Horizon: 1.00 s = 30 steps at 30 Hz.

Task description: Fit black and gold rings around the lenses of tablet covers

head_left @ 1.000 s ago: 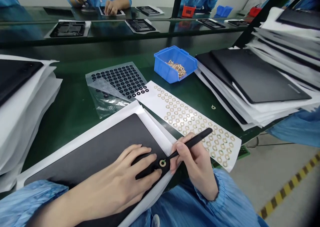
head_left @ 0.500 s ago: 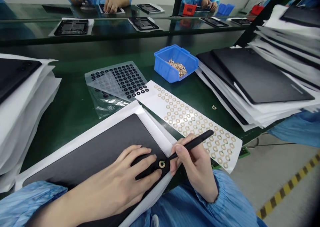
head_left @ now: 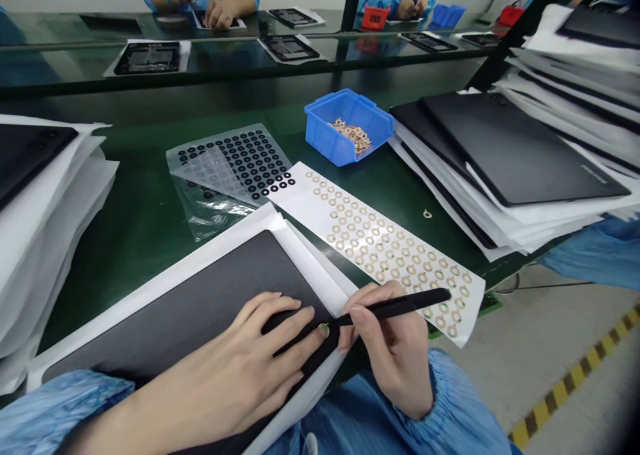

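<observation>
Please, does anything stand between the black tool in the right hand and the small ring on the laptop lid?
Yes: the index fingertip of the left hand lies over the ring on the laptop lid, hiding nearly all of it. The black tool in the right hand ends right at that fingertip.

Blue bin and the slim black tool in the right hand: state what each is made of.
The blue bin looks like moulded glossy plastic, given its even colour and formed rim. The slim black tool looks matte: plastic or coated metal, cannot tell.
</observation>
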Motion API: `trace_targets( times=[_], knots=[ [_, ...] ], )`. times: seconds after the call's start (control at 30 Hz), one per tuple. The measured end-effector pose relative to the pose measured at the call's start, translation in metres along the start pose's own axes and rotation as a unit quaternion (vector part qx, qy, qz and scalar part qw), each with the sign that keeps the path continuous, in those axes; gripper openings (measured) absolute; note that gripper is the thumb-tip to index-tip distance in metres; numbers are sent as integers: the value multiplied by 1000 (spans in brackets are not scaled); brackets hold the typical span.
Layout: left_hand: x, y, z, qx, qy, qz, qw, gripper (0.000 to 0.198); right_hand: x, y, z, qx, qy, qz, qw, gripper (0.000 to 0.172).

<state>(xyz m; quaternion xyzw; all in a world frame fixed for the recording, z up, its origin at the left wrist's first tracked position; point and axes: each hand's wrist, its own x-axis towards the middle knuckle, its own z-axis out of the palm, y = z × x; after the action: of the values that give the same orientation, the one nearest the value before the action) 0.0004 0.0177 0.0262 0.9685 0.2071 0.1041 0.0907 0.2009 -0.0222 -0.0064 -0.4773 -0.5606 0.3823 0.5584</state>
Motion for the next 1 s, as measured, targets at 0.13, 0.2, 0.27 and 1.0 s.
trace_targets(
  times=[0.13, 0.2, 0.27, 1.0],
  knots=[
    [1, 3, 6, 4, 19, -19, 1000, 34, -2, 2, 0, 41, 23, -7, 999, 9],
    [0, 4, 9, 11, 26, -22, 999, 33, -3, 3, 1, 53, 25, -18, 998, 9],
    [-1, 4, 9, 21, 19, -22, 999, 33, -4, 3, 1, 62, 22, -25, 998, 9],
    [-3, -4, 8, -29, 40, -8, 999, 27, 54, -68, -55, -227, -34, -171, 958, 1]
  ],
)
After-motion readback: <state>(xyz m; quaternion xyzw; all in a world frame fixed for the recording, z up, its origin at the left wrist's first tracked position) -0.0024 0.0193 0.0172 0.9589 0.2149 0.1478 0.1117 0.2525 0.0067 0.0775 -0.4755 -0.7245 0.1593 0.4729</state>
